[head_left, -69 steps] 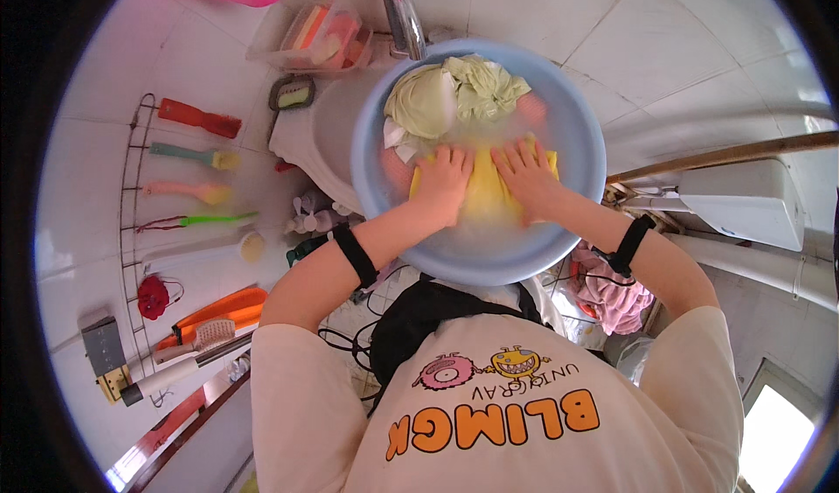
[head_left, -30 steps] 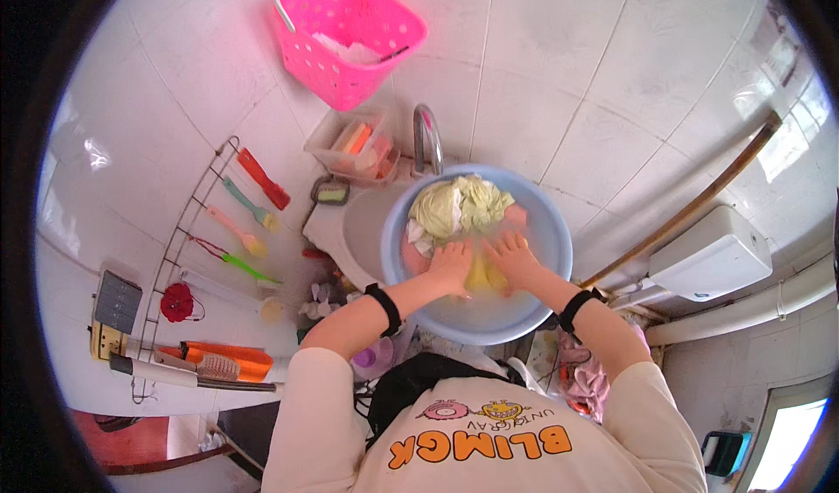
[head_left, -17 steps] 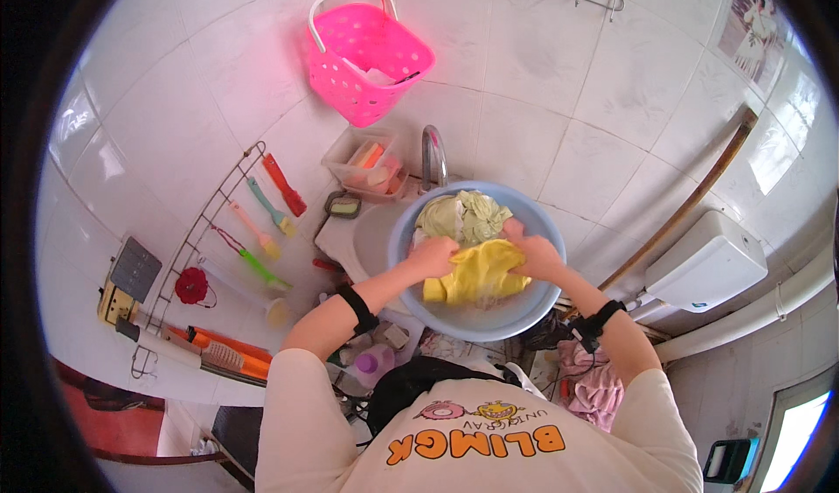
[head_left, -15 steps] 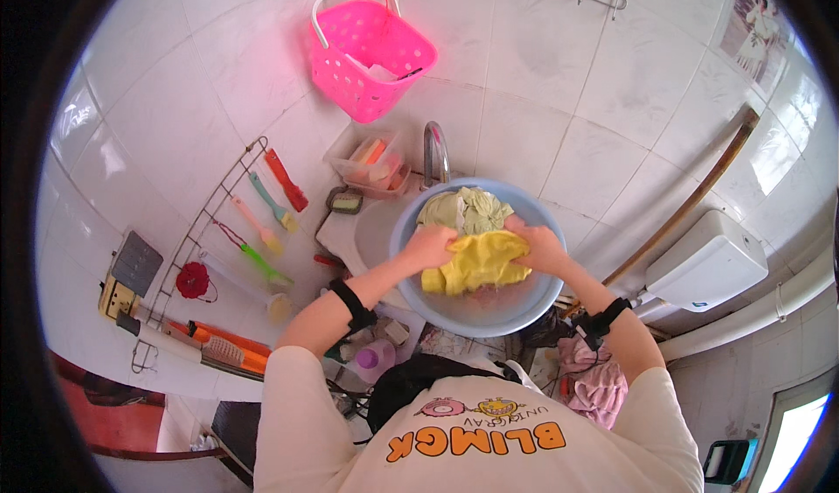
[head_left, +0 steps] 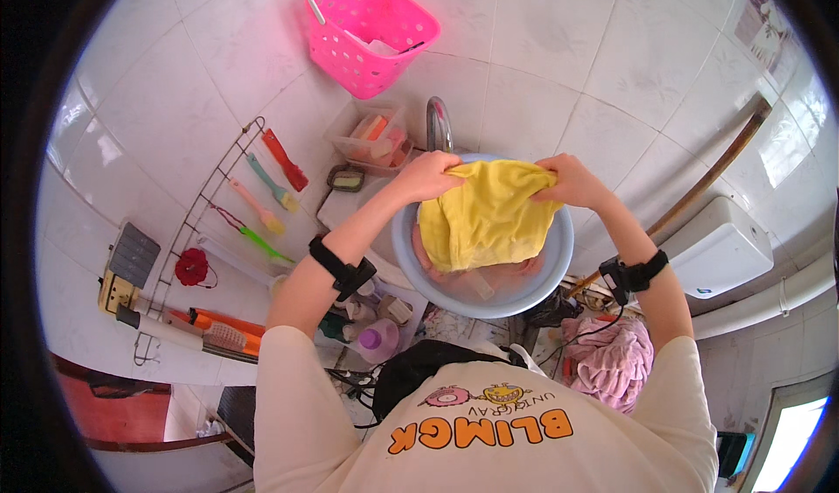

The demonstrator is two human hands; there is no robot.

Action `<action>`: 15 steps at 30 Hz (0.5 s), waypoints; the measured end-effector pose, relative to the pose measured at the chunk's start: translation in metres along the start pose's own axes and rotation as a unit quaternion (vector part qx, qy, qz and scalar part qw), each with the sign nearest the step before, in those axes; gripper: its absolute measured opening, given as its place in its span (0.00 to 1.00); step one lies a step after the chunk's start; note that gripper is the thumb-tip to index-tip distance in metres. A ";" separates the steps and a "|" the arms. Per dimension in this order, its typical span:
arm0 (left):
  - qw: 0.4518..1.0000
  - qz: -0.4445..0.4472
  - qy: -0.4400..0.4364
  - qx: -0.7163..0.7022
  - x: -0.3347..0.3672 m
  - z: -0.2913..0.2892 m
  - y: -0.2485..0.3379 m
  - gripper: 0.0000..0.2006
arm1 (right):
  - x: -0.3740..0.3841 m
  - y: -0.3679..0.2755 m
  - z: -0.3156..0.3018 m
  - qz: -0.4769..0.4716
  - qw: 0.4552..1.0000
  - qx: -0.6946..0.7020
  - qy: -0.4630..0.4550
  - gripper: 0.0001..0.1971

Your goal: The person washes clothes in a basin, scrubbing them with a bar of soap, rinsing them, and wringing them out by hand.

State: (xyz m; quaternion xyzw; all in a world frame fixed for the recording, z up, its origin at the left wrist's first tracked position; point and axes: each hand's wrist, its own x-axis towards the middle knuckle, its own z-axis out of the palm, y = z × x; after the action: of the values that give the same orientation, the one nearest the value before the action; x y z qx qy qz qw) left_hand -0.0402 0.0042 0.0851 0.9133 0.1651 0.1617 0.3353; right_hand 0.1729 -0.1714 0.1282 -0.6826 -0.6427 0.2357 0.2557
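Note:
A wet-looking yellow cloth (head_left: 498, 218) hangs spread out between my hands over a light blue basin (head_left: 562, 266). My left hand (head_left: 430, 177) is closed on its upper left corner. My right hand (head_left: 572, 183) grips the upper right corner. Below the cloth's lower edge, cloudy water (head_left: 502, 294) shows in the basin, with some pinkish fabric and a small pale piece in it. The hanging cloth hides much of the basin's inside.
Behind the basin rises a chrome faucet (head_left: 439, 124), beside a clear plastic box (head_left: 371, 137). A pink basket (head_left: 371, 34) hangs on the tiled wall. Brushes hang from a wire rack (head_left: 210, 191) at left. A white cistern (head_left: 717, 248) and a wooden pole (head_left: 712, 178) stand right.
Both hands have risen and moved apart. The yellow cloth, bunched low in the basin before, now hangs stretched wide. The pale green cloth behind it is now hidden.

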 end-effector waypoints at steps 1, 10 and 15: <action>0.999 -0.011 -0.030 0.017 0.003 0.007 -0.007 0.15 | 0.003 0.011 0.007 0.001 1.000 -0.001 0.001 0.17; 0.986 -0.009 0.101 0.134 0.020 0.054 -0.055 0.13 | 0.027 0.046 0.054 -0.032 0.959 -0.233 0.158 0.17; 0.980 0.080 0.010 0.181 -0.011 0.078 -0.040 0.14 | 0.000 0.067 0.080 -0.160 0.925 -0.335 0.085 0.13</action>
State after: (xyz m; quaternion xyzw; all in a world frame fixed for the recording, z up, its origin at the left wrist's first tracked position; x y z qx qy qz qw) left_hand -0.0264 -0.0151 -0.0004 0.9676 0.1211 0.1646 0.1484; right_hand 0.1717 -0.1708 0.0239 -0.6339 -0.7608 -0.0963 0.1001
